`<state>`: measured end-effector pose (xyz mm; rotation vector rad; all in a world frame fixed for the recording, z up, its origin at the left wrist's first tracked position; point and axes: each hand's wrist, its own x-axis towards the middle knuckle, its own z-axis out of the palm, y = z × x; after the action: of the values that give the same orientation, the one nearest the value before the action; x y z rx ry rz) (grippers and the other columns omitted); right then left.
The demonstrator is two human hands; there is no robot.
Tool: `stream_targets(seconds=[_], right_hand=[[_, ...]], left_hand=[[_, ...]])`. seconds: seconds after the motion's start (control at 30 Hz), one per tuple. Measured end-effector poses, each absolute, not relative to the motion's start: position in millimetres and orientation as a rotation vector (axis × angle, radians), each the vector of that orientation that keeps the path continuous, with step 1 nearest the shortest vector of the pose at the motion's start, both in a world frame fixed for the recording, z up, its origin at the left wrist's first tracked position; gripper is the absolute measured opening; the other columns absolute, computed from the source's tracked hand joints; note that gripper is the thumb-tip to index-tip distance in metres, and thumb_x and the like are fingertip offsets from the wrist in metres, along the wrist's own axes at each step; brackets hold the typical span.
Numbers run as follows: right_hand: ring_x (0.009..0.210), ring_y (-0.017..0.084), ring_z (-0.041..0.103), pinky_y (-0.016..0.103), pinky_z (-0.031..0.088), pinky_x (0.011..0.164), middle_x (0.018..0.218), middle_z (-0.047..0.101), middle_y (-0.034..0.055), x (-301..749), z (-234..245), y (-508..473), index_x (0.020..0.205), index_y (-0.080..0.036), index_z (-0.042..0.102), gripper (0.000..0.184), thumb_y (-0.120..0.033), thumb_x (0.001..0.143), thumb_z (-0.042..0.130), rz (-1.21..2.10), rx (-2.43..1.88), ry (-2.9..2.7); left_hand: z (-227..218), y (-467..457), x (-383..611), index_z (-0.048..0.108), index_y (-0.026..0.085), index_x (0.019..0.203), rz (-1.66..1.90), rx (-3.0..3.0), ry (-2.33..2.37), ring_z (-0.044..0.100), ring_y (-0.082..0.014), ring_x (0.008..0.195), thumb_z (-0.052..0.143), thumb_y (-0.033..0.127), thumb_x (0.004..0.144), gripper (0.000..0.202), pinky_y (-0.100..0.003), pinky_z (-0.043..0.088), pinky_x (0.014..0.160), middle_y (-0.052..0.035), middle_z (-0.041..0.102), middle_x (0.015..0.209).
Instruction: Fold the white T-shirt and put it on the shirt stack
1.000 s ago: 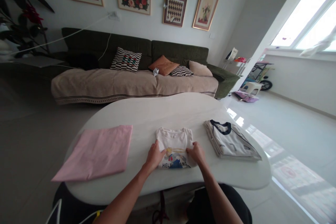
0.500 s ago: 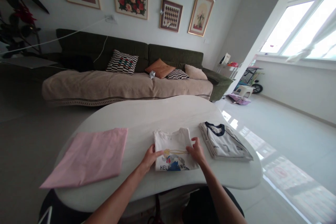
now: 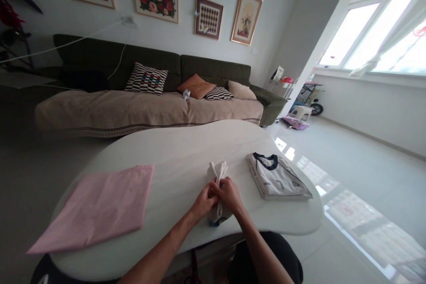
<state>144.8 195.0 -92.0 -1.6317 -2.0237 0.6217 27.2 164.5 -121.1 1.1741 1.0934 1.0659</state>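
Observation:
A small white T-shirt (image 3: 219, 169) with a print stands bunched on the table, its two sides brought up together in the middle. My left hand (image 3: 203, 199) pinches it from the left. From the right, my right hand (image 3: 229, 193) grips the same cloth, and the fingers of both hands meet at the top fold. The print is mostly hidden by the hands and folds. Right of my hands lies a neat stack of folded white shirts (image 3: 279, 179), the top one with a dark collar. A pink cloth (image 3: 100, 206) lies spread flat at the left.
The white table (image 3: 186, 146) has a rounded edge. Behind it stands a dark green sofa (image 3: 213, 69) with a beige cover and several cushions. A white cable (image 3: 83, 35) runs along the wall at left. Tiled floor (image 3: 359, 177) lies to the right.
The T-shirt lay flat with a hand at each side; now its sides are drawn up together and my hands have met over it. The view has shifted slightly to the right.

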Motion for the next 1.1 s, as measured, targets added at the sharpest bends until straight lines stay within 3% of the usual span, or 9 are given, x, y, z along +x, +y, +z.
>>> stream_targets(seconds=[0.13, 0.23, 0.37, 0.47, 0.77, 1.1], right_hand=[[0.081, 0.017, 0.067, 0.034, 0.057, 0.072, 0.098, 0.069, 0.0024, 165.0, -89.4, 199.5, 0.102, -0.015, 0.065, 0.023, -0.035, 0.094, 0.058, 0.56, -1.681, -1.988], [0.082, 0.017, 0.067, 0.035, 0.057, 0.074, 0.098, 0.068, 0.0027, 200.8, -71.3, 210.5, 0.102, -0.015, 0.065, 0.021, -0.034, 0.093, 0.059, 0.433, -1.725, -1.98], [0.089, 0.018, 0.066, 0.038, 0.055, 0.079, 0.104, 0.067, 0.0043, 269.6, -29.6, 238.7, 0.104, -0.015, 0.064, 0.022, -0.034, 0.093, 0.059, 0.218, -1.847, -2.007], [0.091, 0.018, 0.066, 0.039, 0.055, 0.08, 0.107, 0.067, 0.0053, 317.6, -7.6, 262.8, 0.106, -0.016, 0.063, 0.022, -0.033, 0.093, 0.059, 0.09, -1.97, -2.019], [0.086, 0.017, 0.067, 0.035, 0.057, 0.075, 0.105, 0.067, 0.0047, 381.7, -31.4, 314.9, 0.107, -0.016, 0.063, 0.022, -0.033, 0.094, 0.058, -0.001, -2.215, -2.054], [0.087, 0.018, 0.066, 0.036, 0.056, 0.077, 0.106, 0.067, 0.0049, 411.6, -48.0, 330.3, 0.107, -0.016, 0.063, 0.023, -0.035, 0.094, 0.057, -0.068, -2.271, -2.074]], left_hand=[[-118.4, 167.7, 27.4, 0.054, 0.017, 0.127, 0.991, 1.324, 1.122, 0.067, -0.0161, 0.074, 0.057, 0.024, 0.091, 0.037, -0.035, 0.056, 0.071, -0.0015, 0.069, 0.087], [-123.3, 173.1, 14.9, 0.054, 0.018, 0.128, 0.99, 1.472, 1.25, 0.067, -0.0206, 0.093, 0.055, 0.03, 0.093, 0.038, -0.043, 0.054, 0.083, -0.0065, 0.069, 0.103], [-139.4, 178.9, -6.3, 0.063, 0.021, 0.12, 0.983, 1.713, 1.506, 0.046, -0.0304, 0.131, 0.062, 0.028, 0.086, 0.035, -0.059, 0.026, 0.111, -0.0122, 0.06, 0.133], [-152.1, 178.1, -15.5, 0.066, 0.022, 0.12, 0.916, 1.862, 1.659, 0.034, -0.0367, 0.139, 0.061, 0.023, 0.083, 0.037, -0.063, 0.013, 0.114, -0.0147, 0.055, 0.14], [-155.9, 176.9, -16.3, 0.061, 0.019, 0.129, 0.678, 2.155, 1.843, 0.042, -0.0346, 0.135, 0.05, 0.023, 0.086, 0.044, -0.06, 0.028, 0.11, -0.0136, 0.055, 0.141], [-158.5, 179.6, -16.3, 0.059, 0.019, 0.13, 0.581, 2.232, 1.905, 0.043, -0.0334, 0.134, 0.049, 0.023, 0.086, 0.045, -0.059, 0.032, 0.109, -0.013, 0.056, 0.14]])
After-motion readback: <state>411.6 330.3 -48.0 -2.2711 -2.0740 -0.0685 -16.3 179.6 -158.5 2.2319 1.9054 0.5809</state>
